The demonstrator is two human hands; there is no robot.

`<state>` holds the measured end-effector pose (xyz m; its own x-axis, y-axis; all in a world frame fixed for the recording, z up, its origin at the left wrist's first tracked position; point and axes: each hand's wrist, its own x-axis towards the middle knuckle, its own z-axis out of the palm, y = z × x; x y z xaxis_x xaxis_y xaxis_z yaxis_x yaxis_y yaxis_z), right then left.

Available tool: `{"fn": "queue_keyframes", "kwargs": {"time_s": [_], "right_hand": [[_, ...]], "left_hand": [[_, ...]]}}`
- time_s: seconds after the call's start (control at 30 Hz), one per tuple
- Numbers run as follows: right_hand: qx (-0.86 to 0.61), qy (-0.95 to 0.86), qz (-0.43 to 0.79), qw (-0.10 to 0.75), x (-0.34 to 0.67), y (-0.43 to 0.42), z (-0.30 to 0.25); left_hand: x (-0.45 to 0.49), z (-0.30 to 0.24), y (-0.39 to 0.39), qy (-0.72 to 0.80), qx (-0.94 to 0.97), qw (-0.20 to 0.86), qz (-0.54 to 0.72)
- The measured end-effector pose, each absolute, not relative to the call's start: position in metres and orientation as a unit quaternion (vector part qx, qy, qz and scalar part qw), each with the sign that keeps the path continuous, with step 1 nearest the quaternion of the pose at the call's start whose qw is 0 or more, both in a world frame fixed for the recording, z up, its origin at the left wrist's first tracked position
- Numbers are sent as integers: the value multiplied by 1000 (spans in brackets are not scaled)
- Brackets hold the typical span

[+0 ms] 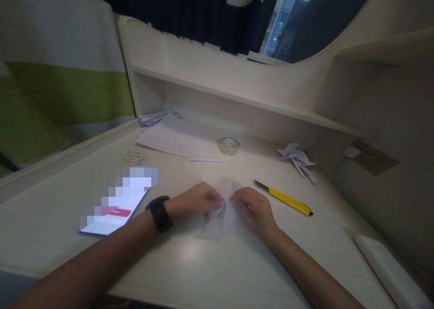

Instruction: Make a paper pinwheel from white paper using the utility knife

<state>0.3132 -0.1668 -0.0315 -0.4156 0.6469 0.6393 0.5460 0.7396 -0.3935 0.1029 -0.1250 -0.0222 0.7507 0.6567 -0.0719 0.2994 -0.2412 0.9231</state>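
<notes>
A sheet of thin white paper (214,227), partly folded, lies on the desk in front of me. My left hand (200,202) pinches it near its middle, fingers closed at the paper's centre. From the other side my right hand (254,207) pinches the same paper, its fingertips close to those of the left. The fingers hide part of the paper's folds. Right of my right hand lies a yellow utility knife (288,200) with its blade out. A thin rolled paper stick (208,160) rests beyond the hands.
A roll of clear tape (228,146) and white sheets (172,137) lie behind. Folded paper pinwheels (296,159) are at right, paper sticks (156,117) at back left, small scraps (134,157) nearer. A lit tablet or phone (118,209) lies left; a white box-like object (389,268) is at lower right.
</notes>
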Motion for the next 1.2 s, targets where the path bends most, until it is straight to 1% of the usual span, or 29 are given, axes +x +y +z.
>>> {"fn": "queue_keyframes", "kwargs": {"time_s": [0.27, 0.7, 0.8, 1.03, 1.2], "right_hand": [[-353, -840, 54, 408, 312, -166, -30], [-343, -851, 30, 396, 312, -168, -31], [-334, -856, 2, 395, 312, -168, -31], [-271, -876, -131, 378, 311, -173, -27], [-278, -871, -123, 386, 310, -174, -27]], "left_hand": [[103, -23, -125, 299, 761, 550, 168], [103, -21, -125, 314, 767, 533, 172], [103, -20, -125, 312, 765, 537, 168], [103, -18, -125, 314, 744, 565, 169], [102, -17, -125, 318, 740, 570, 163]]}}
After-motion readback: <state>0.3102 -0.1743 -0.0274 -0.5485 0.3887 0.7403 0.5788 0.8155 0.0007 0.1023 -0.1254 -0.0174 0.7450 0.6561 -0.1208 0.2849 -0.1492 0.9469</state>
